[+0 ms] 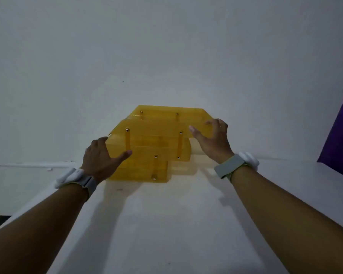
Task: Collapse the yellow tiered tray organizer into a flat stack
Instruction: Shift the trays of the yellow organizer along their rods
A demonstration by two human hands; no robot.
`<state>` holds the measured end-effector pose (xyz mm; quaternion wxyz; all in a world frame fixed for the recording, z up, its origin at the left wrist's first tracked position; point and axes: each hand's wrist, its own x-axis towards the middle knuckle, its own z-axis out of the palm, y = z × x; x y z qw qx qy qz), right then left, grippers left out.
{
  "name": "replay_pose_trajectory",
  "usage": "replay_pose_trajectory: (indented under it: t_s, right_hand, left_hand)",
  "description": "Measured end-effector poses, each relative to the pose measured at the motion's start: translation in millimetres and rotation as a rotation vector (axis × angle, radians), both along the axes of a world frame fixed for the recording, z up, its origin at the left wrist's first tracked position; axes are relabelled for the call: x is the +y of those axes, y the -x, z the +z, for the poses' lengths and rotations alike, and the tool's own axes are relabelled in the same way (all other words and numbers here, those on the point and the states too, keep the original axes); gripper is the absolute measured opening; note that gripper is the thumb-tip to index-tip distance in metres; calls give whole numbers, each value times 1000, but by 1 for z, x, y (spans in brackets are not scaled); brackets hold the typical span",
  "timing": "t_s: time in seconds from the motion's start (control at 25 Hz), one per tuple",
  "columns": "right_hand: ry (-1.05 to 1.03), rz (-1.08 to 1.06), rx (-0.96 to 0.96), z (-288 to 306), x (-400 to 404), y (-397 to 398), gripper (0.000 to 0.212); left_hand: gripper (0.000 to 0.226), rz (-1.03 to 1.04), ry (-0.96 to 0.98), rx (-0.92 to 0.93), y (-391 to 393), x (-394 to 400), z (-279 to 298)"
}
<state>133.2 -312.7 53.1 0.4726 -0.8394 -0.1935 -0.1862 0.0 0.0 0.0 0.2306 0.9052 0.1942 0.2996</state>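
The yellow tiered tray organizer (152,143) stands on the white table (166,224), toward the table's far edge and close to the pale wall (166,46) behind it. It is translucent amber-yellow and is not flat: its trays sit stepped one above another, the highest tier farthest from the camera and the lowest nearest, each offset sideways from the next. Narrow upright link strips (128,142) with small metal rivets at their ends join the tiers on the front face. The left hand (99,161) is at the organizer's left side, fingers spread and only loosely curved, the fingertips against the left end of a middle tier and the thumb laid across the front face; it rests on the piece rather than closing around it. The right hand (212,137) is at the upper right, fingers likewise spread, with fingertips on the right end of an upper tier and the thumb against that tier's front; whether the palm touches cannot be told. Each wrist carries a grey band with a white device, the left wristband (77,179) and the right wristband (237,165). A purple panel (341,131) stands at the right edge of view, well apart from the organizer.
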Motion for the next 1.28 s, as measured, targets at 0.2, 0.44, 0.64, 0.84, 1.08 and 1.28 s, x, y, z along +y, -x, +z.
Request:
replay_pose_trajectory:
  t_s: [0.2, 0.44, 0.64, 0.84, 1.08, 1.28]
  right_hand:
    - [-123, -89, -199, -6, 14, -19, 49]
    - [-201, -102, -246, -15, 22, -27, 51]
    - [-232, -94, -258, -19, 27, -27, 50]
    - [-226, -71, -273, -20, 30, -27, 48]
    - [-230, -79, -275, -22, 32, -27, 48]
    - [-231, -83, -285, -22, 33, -25, 51]
  left_hand:
    - [63, -45, 104, -37, -7, 17, -7]
    - [48, -3, 148, -105, -12, 45, -21]
    - [45, 12, 186, -141, -16, 46, -24]
    - [50, 35, 155, -169, -15, 48, -27]
    - [52, 36, 136, -169, -16, 49, -28]
    - [50, 34, 140, -188, -17, 44, -28]
